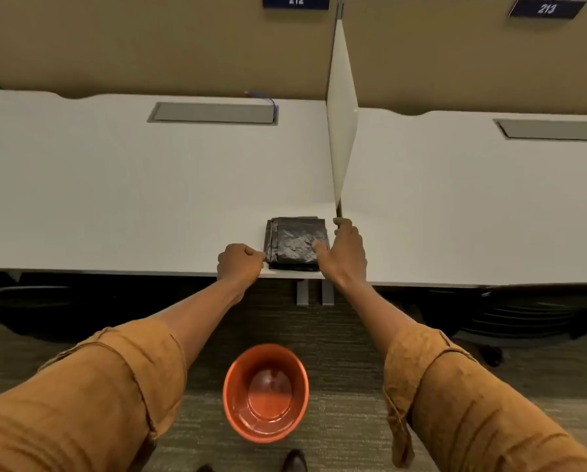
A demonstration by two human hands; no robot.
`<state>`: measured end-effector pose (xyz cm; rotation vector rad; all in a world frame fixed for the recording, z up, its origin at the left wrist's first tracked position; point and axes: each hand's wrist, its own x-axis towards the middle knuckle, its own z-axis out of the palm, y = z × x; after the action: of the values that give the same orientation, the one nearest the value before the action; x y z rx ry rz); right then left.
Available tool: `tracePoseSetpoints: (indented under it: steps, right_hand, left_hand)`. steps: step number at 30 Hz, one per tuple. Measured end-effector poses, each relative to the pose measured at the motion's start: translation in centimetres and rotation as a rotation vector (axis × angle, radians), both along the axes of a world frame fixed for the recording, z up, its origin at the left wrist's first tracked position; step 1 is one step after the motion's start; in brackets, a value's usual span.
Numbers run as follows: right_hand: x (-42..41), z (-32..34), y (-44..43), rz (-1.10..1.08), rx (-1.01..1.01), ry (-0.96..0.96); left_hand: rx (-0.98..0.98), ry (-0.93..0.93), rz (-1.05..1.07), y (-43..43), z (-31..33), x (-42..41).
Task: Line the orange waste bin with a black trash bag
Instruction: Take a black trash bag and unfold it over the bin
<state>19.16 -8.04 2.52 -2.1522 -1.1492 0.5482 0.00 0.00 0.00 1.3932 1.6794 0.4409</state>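
Observation:
A folded black trash bag [295,242] lies flat near the front edge of the white desk [132,199]. My left hand [239,262] is curled into a fist at the bag's left edge, its fingertips pinching the bag's lower left corner. My right hand [346,253] rests on the bag's right side, thumb on top of the plastic and fingers stretched along its right edge. The orange waste bin [232,393] stands upright and unlined on the carpet below, between my forearms.
A white divider panel [341,131] rises just behind my right hand and splits desk 212 from desk 213. Grey cable trays [214,113] sit at the back of the desks. Dark office chairs [523,311] are tucked under both desks. My shoe tips [295,461] show at the bottom.

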Motion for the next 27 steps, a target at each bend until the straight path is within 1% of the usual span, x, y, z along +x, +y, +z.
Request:
tracePoseSetpoints:
  steps: [2, 5, 8, 12, 18, 21, 24, 25, 27]
  right_hand:
    - [0.3, -1.5, 0.6, -0.029, -0.033, -0.014]
    - [0.6, -3.8, 1.2, -0.063, -0.084, -0.047]
    - [0.7, -5.6, 2.1, -0.117, -0.107, -0.024]
    - [0.7, -7.2, 3.0, -0.143, -0.142, 0.024]
    - [0.9, -7.4, 3.8, -0.232, -0.125, 0.166]
    - [0.9, -7.0, 3.8, -0.266, -0.085, 0.209]
    - [0.7, -6.5, 3.5, -0.345, -0.033, 0.358]
    - [0.6, -6.4, 3.3, -0.375, -0.015, 0.451]
    - [0.2, -6.0, 2.9, -0.425, 0.028, 0.707]
  left_hand:
    - [-0.051, -0.073, 0.037, 0.3, -1.0, 0.6]
    - [-0.06, -0.145, 0.05, 0.4, -2.4, 1.5]
    - [-0.052, -0.162, 0.039, 0.7, -3.3, 2.3]
    - [-0.041, -0.125, 0.075, 1.0, -4.0, 3.2]
    - [-0.09, -0.242, 0.159, 1.4, -3.6, 3.4]
    - [-0.095, -0.356, 0.173, 1.3, -2.8, 3.3]
    - [-0.116, -0.513, 0.199, 1.0, -1.4, 3.4]
    - [-0.13, -0.577, 0.21, 0.9, -0.8, 3.3]
    - [-0.165, -0.691, 0.233, 0.4, 0.4, 3.0]
